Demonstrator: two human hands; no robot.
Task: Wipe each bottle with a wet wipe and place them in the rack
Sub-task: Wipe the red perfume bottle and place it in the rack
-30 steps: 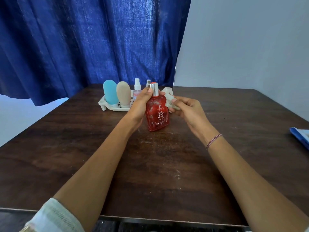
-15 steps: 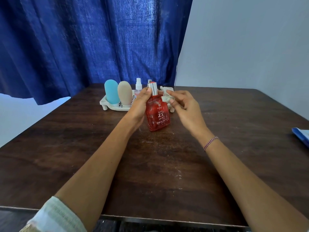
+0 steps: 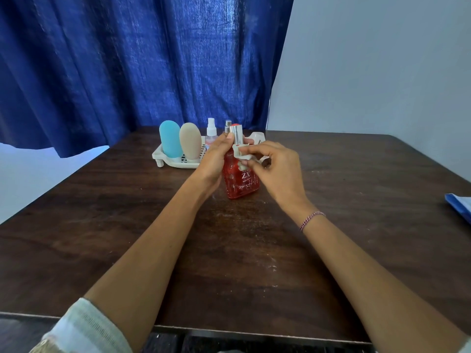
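Dark brown wooden table point(image 3: 229, 263), grain running side to side. Pale scuffs and dusty streaks around its middle, and a thin light trim along the near edge.

Behind the far edge hangs a deep blue curtain point(image 3: 114, 59) in heavy vertical folds, covering left and centre. Daylight glows through a strip towards its right side. Its hem ends above a pale, bright surface point(image 3: 38, 169) off the table's left edge; what that surface is, unclear.

Plain grey-white wall point(image 3: 382, 67) fills the right. Light soft, even.
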